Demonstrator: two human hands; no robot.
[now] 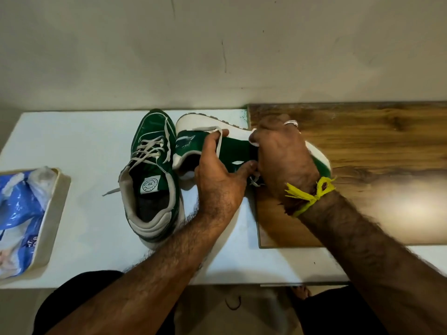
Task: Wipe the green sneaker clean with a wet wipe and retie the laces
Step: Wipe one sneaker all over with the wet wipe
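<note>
A white table (72,141) filled the middle of the frame, with a wooden board (362,141) lying over its right part. At centre, a green sneaker (238,151) lay on its side across the board's edge, sole toward the top of the frame. The left hand (217,180) clasped it from below, thumb at its heel and fingers curled over the green upper. The right hand (283,153) pressed down over its toe end, fingers bunched together; any wipe beneath them could not be made out. A second sneaker (150,180) stood upright just left. A blue wipes packet (17,213) sat at the left edge.
</note>
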